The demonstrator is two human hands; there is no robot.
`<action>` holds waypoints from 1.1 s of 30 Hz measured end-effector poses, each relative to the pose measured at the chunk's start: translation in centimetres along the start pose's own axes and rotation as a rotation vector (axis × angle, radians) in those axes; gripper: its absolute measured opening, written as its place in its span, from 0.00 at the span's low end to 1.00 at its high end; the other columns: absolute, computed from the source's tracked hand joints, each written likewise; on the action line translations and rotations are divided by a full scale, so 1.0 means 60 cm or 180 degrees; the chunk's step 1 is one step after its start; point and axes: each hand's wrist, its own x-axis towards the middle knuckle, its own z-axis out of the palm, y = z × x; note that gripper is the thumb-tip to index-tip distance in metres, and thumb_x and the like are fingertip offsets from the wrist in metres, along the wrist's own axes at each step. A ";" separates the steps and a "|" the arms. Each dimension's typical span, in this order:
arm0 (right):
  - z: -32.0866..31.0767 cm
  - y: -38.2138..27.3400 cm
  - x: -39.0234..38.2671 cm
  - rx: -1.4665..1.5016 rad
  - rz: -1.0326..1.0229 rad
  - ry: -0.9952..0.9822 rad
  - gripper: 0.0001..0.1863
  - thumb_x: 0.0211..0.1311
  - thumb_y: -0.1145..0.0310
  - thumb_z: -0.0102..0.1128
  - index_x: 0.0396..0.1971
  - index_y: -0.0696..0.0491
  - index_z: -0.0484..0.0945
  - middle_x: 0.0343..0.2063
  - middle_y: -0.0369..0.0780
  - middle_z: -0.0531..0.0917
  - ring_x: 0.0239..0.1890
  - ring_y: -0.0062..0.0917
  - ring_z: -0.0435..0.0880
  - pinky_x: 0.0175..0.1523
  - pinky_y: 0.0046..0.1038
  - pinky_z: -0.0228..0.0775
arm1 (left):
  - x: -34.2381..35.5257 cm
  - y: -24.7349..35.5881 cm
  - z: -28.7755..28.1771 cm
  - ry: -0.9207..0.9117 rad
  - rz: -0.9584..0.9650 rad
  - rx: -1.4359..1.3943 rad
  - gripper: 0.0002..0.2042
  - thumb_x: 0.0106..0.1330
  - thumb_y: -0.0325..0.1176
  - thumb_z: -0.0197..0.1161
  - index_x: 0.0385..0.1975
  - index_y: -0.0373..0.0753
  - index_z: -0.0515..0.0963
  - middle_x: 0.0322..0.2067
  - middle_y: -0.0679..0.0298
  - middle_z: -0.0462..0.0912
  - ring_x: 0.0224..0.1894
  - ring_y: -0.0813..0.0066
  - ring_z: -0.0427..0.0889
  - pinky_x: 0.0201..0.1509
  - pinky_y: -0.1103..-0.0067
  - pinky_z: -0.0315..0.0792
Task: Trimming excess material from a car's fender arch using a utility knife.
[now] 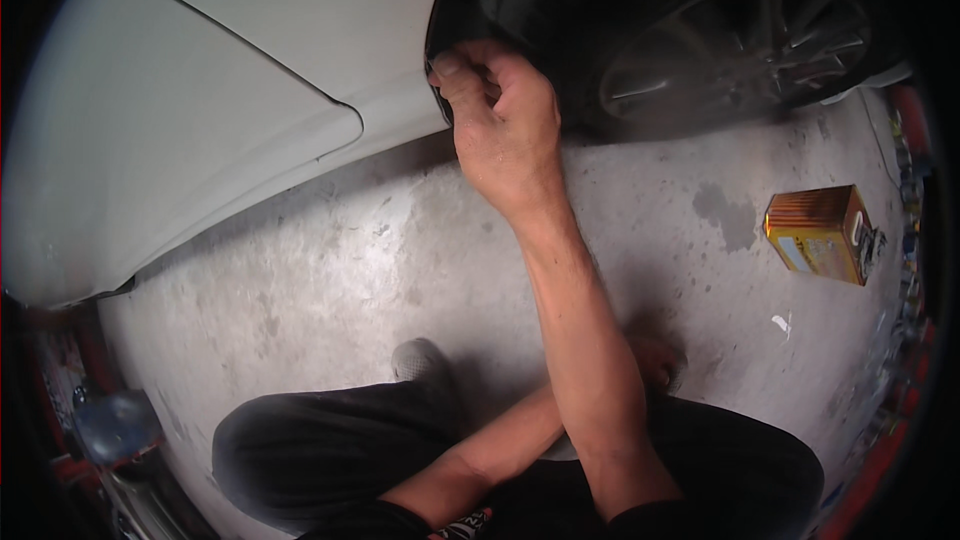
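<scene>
My right hand (495,125) reaches up to the front of the white car's wheel arch (436,90), its fingers curled round the dark edge where the body panel meets the wheel well. A black tyre with a silver spoked rim (740,50) sits to the right of it. My left arm crosses beneath my right forearm, and my left hand (655,365) is low on the right, near my knee, partly hidden and in shadow; what it holds, if anything, I cannot make out.
A yellow rectangular metal can (815,230) stands on the stained concrete floor (300,310) at the right. My crossed legs and a grey shoe (420,360) are below. Red-framed items and a dark rounded object (115,425) line the left; assorted small items line the far right.
</scene>
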 end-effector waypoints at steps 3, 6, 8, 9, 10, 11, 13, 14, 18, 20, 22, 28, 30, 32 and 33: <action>0.005 -0.004 -0.003 0.0019 -0.0035 0.0085 0.13 0.84 0.64 0.67 0.48 0.60 0.90 0.30 0.42 0.91 0.32 0.26 0.89 0.43 0.33 0.81 | -0.005 0.002 -0.010 -0.0032 0.0024 -0.0031 0.26 0.71 0.41 0.71 0.68 0.37 0.85 0.59 0.44 0.91 0.64 0.44 0.88 0.72 0.56 0.79; 0.000 0.002 -0.006 -0.0086 -0.0075 0.0165 0.12 0.84 0.64 0.67 0.47 0.60 0.90 0.29 0.41 0.91 0.31 0.25 0.89 0.42 0.33 0.81 | 0.004 0.020 -0.011 -0.0161 -0.0007 -0.0063 0.26 0.71 0.41 0.71 0.67 0.37 0.85 0.59 0.45 0.91 0.64 0.44 0.88 0.72 0.56 0.79; 0.003 0.001 -0.005 -0.0096 -0.0113 0.0186 0.12 0.84 0.64 0.68 0.46 0.60 0.90 0.29 0.41 0.91 0.31 0.25 0.89 0.42 0.32 0.81 | 0.003 0.018 -0.011 -0.0231 -0.0084 0.0020 0.26 0.71 0.41 0.71 0.68 0.37 0.85 0.59 0.45 0.91 0.64 0.44 0.88 0.72 0.57 0.79; 0.004 0.004 -0.004 0.0006 -0.0175 0.0169 0.13 0.84 0.64 0.68 0.46 0.60 0.90 0.29 0.41 0.91 0.32 0.25 0.89 0.42 0.32 0.81 | 0.003 0.017 -0.010 -0.0164 -0.0072 0.0031 0.26 0.71 0.41 0.71 0.67 0.36 0.85 0.59 0.45 0.91 0.64 0.44 0.88 0.72 0.57 0.79; 0.003 0.005 -0.002 0.0104 -0.0236 0.0152 0.13 0.84 0.64 0.68 0.46 0.60 0.90 0.29 0.42 0.91 0.32 0.25 0.89 0.43 0.32 0.81 | 0.003 0.015 -0.009 -0.0098 -0.0058 0.0040 0.26 0.71 0.40 0.71 0.67 0.36 0.85 0.59 0.44 0.91 0.64 0.44 0.88 0.72 0.57 0.79; 0.002 0.005 -0.001 0.0097 -0.0234 0.0154 0.13 0.84 0.64 0.68 0.46 0.60 0.90 0.29 0.42 0.91 0.32 0.25 0.89 0.43 0.32 0.81 | 0.003 0.014 -0.008 -0.0102 -0.0054 0.0036 0.26 0.71 0.40 0.71 0.67 0.36 0.85 0.59 0.44 0.91 0.64 0.44 0.88 0.72 0.57 0.79; 0.002 0.006 0.001 0.0051 -0.0185 0.0133 0.13 0.83 0.65 0.68 0.46 0.61 0.90 0.30 0.42 0.91 0.33 0.26 0.90 0.43 0.32 0.82 | 0.001 0.006 -0.007 -0.0090 -0.0062 -0.0007 0.27 0.71 0.41 0.71 0.68 0.36 0.85 0.60 0.44 0.91 0.65 0.44 0.88 0.73 0.57 0.79; 0.003 0.005 0.004 0.0064 -0.0178 0.0130 0.13 0.83 0.65 0.68 0.46 0.61 0.90 0.30 0.42 0.91 0.33 0.26 0.90 0.43 0.32 0.82 | -0.002 0.001 -0.008 -0.0081 -0.0071 -0.0027 0.27 0.71 0.41 0.71 0.68 0.36 0.85 0.60 0.44 0.90 0.65 0.44 0.88 0.73 0.57 0.79; -0.005 0.005 0.010 -0.0104 -0.0213 0.0024 0.13 0.83 0.64 0.69 0.46 0.61 0.90 0.30 0.44 0.91 0.33 0.29 0.91 0.43 0.34 0.82 | 0.006 -0.002 0.001 -0.0093 -0.0026 -0.0133 0.28 0.71 0.41 0.71 0.69 0.35 0.84 0.61 0.44 0.90 0.67 0.44 0.87 0.74 0.57 0.78; -0.003 0.013 0.010 -0.0121 -0.0213 -0.0003 0.13 0.82 0.64 0.69 0.46 0.61 0.90 0.30 0.45 0.92 0.33 0.31 0.91 0.43 0.35 0.82 | 0.004 -0.005 -0.001 -0.0088 -0.0033 -0.0173 0.28 0.71 0.41 0.71 0.69 0.35 0.84 0.62 0.44 0.90 0.67 0.44 0.87 0.75 0.57 0.78; 0.005 0.018 0.006 0.0187 -0.0667 0.0204 0.13 0.82 0.64 0.70 0.45 0.61 0.90 0.30 0.45 0.92 0.34 0.35 0.93 0.44 0.36 0.84 | 0.002 -0.008 -0.005 -0.0079 -0.0041 -0.0205 0.28 0.71 0.41 0.70 0.70 0.34 0.84 0.63 0.43 0.90 0.68 0.44 0.87 0.76 0.58 0.77; 0.025 0.005 -0.002 -0.0023 -0.0440 0.0190 0.17 0.84 0.59 0.71 0.49 0.61 0.89 0.37 0.41 0.94 0.42 0.24 0.93 0.51 0.27 0.85 | -0.009 0.004 -0.030 -0.0247 -0.0205 -0.0111 0.28 0.72 0.42 0.70 0.70 0.34 0.83 0.63 0.44 0.89 0.68 0.45 0.86 0.76 0.57 0.77; 0.009 0.024 -0.006 -0.0064 -0.0535 0.0309 0.16 0.84 0.61 0.71 0.49 0.61 0.89 0.36 0.41 0.94 0.41 0.25 0.93 0.51 0.28 0.85 | 0.018 0.049 -0.037 -0.0584 -0.0252 -0.0057 0.28 0.73 0.42 0.70 0.70 0.34 0.83 0.63 0.44 0.89 0.69 0.45 0.86 0.76 0.57 0.77; 0.015 0.037 -0.005 0.0035 -0.0639 0.0393 0.15 0.84 0.63 0.70 0.49 0.61 0.89 0.36 0.41 0.94 0.41 0.25 0.93 0.50 0.28 0.85 | 0.016 0.058 -0.047 -0.0835 -0.0402 0.0045 0.28 0.73 0.42 0.70 0.70 0.34 0.83 0.64 0.44 0.89 0.69 0.45 0.86 0.77 0.57 0.77; 0.017 0.045 -0.002 -0.0095 -0.0740 0.0479 0.12 0.82 0.66 0.69 0.47 0.61 0.88 0.34 0.44 0.93 0.38 0.31 0.93 0.46 0.34 0.84 | 0.013 0.062 -0.050 -0.0857 -0.0375 0.0031 0.28 0.73 0.42 0.71 0.69 0.35 0.84 0.62 0.45 0.90 0.68 0.46 0.87 0.76 0.58 0.77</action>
